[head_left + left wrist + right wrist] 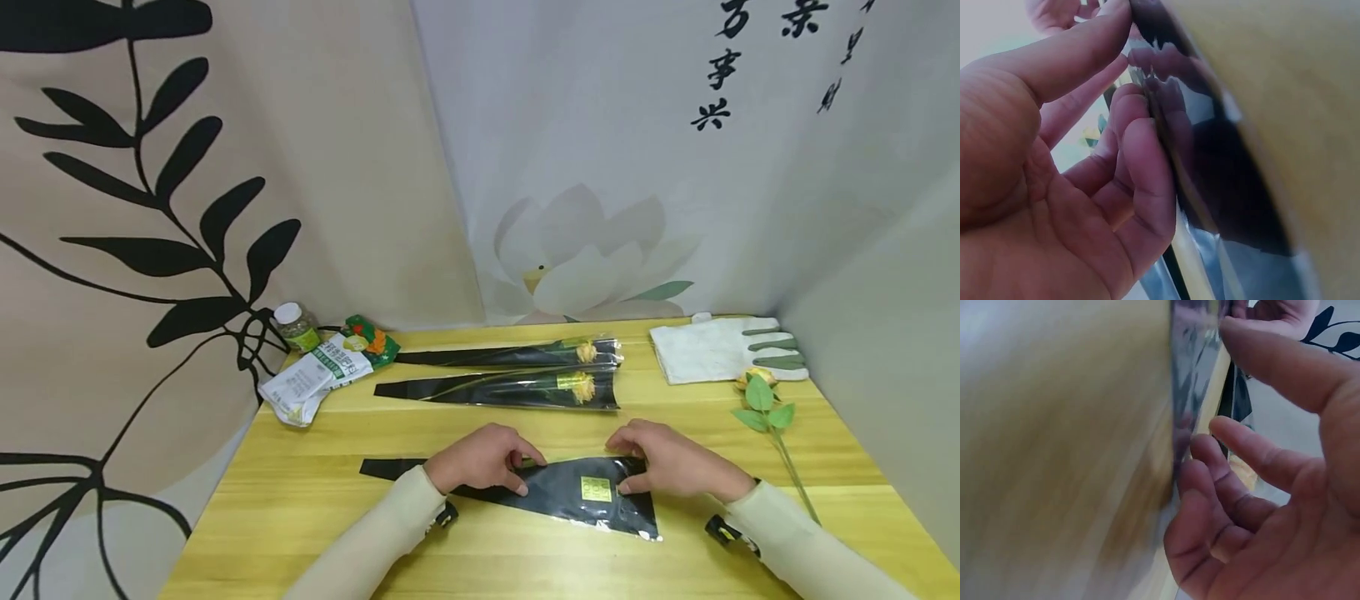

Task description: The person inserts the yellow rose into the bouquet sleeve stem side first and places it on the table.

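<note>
Worktop [247, 517] in yellow wood grain gives you a flat base, so work low against it. The black-backed film sleeve [551, 498] lies there before you, narrow tail to the left, wide end to the right; no bloom shows inside. A single yellow rose [782, 415] lies near your right forearm, probably best left until the wide end parts cleanly. Your left hand [480, 458] touches the sleeve around its middle and your right hand [667, 458] its wide end, thumbs set apart from forefingers; whether either pinches the film, I cannot tell. Use fingertips lightly, since thin film likely creases. Guide your right thumb clear of the small yellow label [596, 489], lest it lift.
</note>
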Tool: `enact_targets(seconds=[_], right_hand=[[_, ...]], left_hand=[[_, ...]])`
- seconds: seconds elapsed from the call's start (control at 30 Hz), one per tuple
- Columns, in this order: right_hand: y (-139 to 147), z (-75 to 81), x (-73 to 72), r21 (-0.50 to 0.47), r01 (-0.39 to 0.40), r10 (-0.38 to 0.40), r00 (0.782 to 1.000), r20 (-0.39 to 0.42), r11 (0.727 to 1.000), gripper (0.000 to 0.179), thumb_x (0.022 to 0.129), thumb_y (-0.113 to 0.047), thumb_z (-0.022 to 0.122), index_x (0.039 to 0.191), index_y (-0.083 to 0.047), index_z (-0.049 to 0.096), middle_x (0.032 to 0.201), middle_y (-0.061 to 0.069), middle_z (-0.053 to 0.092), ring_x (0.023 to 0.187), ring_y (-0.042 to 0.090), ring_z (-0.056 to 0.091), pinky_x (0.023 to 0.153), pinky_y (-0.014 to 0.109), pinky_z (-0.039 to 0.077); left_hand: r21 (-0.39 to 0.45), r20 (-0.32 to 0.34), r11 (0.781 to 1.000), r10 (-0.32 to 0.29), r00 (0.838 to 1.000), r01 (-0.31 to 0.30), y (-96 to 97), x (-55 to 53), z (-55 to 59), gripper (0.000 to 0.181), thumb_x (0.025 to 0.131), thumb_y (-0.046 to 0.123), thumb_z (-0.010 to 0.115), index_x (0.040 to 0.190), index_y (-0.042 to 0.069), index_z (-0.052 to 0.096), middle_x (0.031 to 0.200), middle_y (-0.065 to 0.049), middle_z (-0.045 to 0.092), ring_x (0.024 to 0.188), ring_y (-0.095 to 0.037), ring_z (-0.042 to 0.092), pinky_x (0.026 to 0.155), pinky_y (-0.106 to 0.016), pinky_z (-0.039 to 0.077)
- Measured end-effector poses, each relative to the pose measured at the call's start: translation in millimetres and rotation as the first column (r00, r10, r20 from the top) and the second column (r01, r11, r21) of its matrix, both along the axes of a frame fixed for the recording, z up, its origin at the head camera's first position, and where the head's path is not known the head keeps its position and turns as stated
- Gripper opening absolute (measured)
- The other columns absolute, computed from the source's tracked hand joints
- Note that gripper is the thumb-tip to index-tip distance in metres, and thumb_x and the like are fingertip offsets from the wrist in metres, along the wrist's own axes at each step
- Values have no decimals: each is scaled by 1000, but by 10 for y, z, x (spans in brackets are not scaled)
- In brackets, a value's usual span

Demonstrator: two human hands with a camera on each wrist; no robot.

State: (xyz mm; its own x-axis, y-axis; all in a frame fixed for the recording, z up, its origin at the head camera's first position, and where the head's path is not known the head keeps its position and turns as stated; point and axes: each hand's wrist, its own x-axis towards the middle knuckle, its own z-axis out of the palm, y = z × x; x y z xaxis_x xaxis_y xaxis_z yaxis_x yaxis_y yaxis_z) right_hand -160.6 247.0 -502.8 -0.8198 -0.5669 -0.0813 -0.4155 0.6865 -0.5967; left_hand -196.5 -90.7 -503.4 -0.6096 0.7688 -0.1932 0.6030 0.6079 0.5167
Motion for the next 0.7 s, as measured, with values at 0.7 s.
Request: enact_targets(seconds=[0.7], right_hand=[[212,-28,-6,-293,126,-26,946,322,948,27,102,-19,72,107,4,59,68,-3,54,54,4,44,47,20,39]], left_hand=[[-96,-15,995,32,999,-34,65,-1,24,51,92,31,85,140,33,69,85,15,61,73,-4,52,73,-22,48]])
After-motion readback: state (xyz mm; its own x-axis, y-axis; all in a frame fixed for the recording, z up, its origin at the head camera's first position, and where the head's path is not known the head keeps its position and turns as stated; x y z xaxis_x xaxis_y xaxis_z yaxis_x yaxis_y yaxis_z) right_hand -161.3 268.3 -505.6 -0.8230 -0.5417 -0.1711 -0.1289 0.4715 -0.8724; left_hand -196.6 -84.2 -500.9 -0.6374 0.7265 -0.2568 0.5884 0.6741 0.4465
